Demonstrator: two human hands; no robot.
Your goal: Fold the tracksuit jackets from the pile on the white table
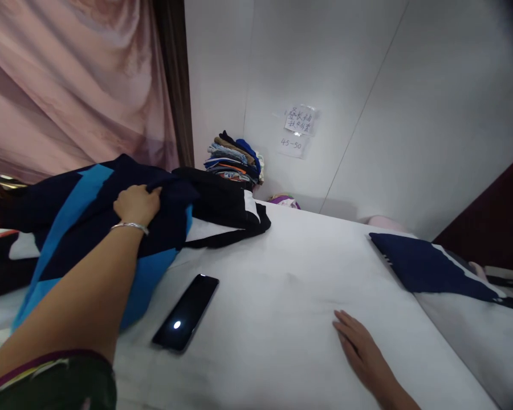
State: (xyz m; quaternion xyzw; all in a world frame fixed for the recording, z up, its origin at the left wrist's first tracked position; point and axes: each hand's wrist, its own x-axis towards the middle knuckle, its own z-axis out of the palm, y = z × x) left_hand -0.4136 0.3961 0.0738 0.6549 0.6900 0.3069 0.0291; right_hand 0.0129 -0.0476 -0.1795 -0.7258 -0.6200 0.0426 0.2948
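My left hand [137, 204] reaches across to a rumpled navy and bright blue jacket [100, 196] at the left of the white surface. Its fingers are closed on the dark cloth near the top. A silver bangle circles that wrist. Beside the jacket, a black garment [220, 196] with a white patch stretches to the right. My right hand [357, 341] lies low over the white sheet [277, 302], fingers extended, holding nothing. Between the two hands, nearer the left arm, a dark phone [187, 313] lies face up with a light reflected in its screen.
A folded navy garment [431, 265] rests at the right edge. Stacked clothes [233, 159] stand against the grey wall [367, 142], below and left of a handwritten paper sign [300, 119]. A pink curtain [77, 74] hangs at the back left.
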